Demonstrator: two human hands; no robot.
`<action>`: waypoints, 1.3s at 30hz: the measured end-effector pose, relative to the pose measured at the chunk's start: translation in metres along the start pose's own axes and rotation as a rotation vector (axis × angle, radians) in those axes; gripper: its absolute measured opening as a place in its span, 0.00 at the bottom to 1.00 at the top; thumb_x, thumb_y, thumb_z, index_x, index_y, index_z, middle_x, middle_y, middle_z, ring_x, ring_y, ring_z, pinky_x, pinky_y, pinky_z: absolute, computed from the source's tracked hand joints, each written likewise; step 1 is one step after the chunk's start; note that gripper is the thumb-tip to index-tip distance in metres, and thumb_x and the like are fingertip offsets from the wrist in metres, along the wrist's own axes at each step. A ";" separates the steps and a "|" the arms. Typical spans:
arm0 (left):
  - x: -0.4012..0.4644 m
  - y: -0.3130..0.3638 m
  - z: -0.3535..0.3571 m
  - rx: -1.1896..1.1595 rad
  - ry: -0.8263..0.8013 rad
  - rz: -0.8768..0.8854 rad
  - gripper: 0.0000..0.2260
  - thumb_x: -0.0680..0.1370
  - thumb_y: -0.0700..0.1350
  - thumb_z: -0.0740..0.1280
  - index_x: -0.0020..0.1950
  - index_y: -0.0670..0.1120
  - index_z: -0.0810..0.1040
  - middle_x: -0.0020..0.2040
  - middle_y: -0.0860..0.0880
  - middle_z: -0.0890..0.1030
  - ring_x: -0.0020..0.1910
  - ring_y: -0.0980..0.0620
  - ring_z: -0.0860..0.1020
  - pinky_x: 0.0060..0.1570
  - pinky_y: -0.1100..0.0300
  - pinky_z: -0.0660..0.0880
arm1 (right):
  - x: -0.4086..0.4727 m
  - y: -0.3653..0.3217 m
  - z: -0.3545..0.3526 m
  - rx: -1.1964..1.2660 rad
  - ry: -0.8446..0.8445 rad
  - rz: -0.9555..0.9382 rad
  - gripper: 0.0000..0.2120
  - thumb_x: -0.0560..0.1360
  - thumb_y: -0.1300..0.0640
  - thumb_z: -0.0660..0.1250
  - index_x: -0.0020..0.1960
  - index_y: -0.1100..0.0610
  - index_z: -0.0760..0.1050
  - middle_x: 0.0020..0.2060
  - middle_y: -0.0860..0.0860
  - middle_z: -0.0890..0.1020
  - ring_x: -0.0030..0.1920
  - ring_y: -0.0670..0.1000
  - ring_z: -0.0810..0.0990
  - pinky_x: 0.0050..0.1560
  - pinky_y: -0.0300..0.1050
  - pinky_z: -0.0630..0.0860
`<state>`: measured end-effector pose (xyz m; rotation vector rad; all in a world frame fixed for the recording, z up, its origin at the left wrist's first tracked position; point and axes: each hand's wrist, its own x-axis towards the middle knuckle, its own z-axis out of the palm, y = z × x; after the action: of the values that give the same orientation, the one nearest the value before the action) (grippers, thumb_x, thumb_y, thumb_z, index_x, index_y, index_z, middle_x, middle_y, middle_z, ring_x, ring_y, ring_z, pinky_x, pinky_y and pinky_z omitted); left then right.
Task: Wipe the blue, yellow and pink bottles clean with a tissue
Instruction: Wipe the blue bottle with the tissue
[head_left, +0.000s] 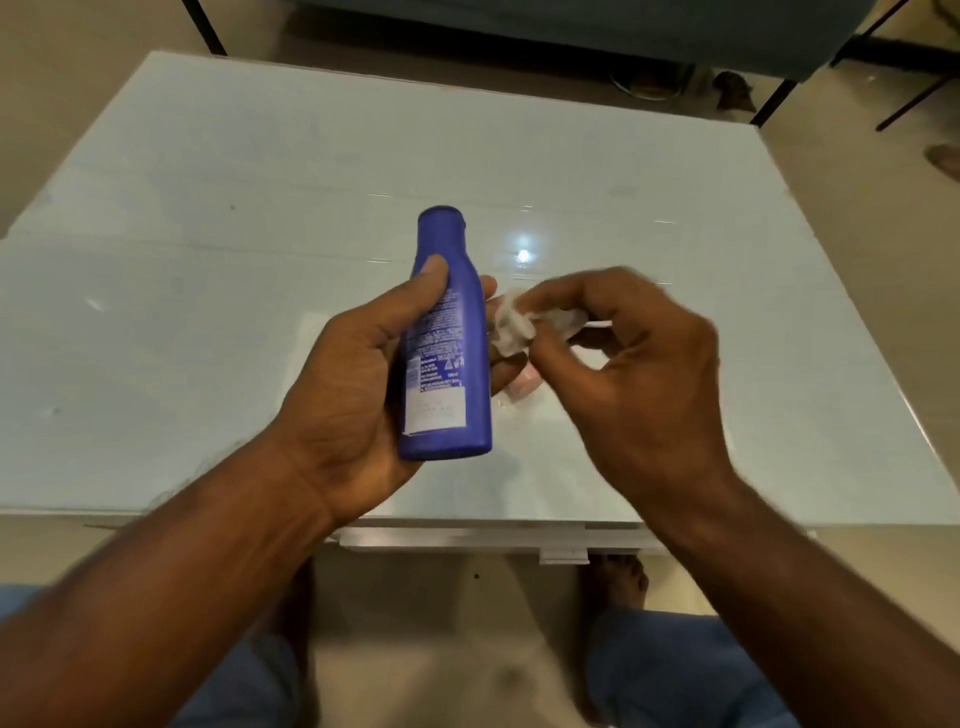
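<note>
Gripping 1 blue bottle (447, 332), L hand (343, 395); R hand (639, 364) pinching 1 tissue (511, 325).

Left hand (353, 384) holds the blue bottle (447, 343) above the table (208, 208); right hand (639, 374) pinches a tissue (511, 325) beside it.

- Low rectangular table with a glossy pale blue-white glass top (260, 208); a bright spot of reflected light near its centre.
- Beige smooth floor (78, 62) around and beneath the table.
- Dark grey-green upholstered seat on thin black metal legs (519, 21), beyond the table's far edge.
- Round metal bowl (647, 85) on the floor under that seat, partly hidden.
- Small white bracket-like fitting (563, 556) at the table's near edge.
</note>
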<state>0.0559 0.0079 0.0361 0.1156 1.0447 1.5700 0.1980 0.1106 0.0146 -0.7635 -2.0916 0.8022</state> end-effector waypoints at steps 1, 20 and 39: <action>-0.001 -0.002 0.001 -0.007 -0.016 -0.019 0.19 0.78 0.53 0.65 0.63 0.43 0.80 0.56 0.44 0.86 0.54 0.43 0.85 0.54 0.46 0.80 | 0.004 0.003 -0.004 -0.027 0.040 0.026 0.09 0.79 0.56 0.75 0.58 0.55 0.84 0.51 0.46 0.85 0.51 0.44 0.84 0.52 0.36 0.82; 0.005 -0.016 -0.005 0.332 0.055 0.059 0.14 0.78 0.51 0.66 0.61 0.46 0.80 0.47 0.45 0.86 0.41 0.48 0.85 0.41 0.52 0.82 | -0.008 -0.007 0.004 0.142 -0.102 0.018 0.08 0.76 0.64 0.75 0.53 0.56 0.83 0.49 0.46 0.84 0.51 0.50 0.84 0.47 0.49 0.84; 0.006 -0.014 -0.006 0.381 0.057 0.010 0.20 0.82 0.60 0.57 0.58 0.48 0.82 0.45 0.43 0.86 0.40 0.46 0.84 0.42 0.50 0.82 | -0.002 -0.005 -0.002 -0.049 -0.095 -0.180 0.05 0.77 0.61 0.77 0.52 0.58 0.84 0.48 0.50 0.84 0.48 0.46 0.81 0.50 0.40 0.78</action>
<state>0.0610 0.0082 0.0204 0.3386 1.3813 1.3742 0.1997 0.1064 0.0185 -0.5625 -2.2357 0.7027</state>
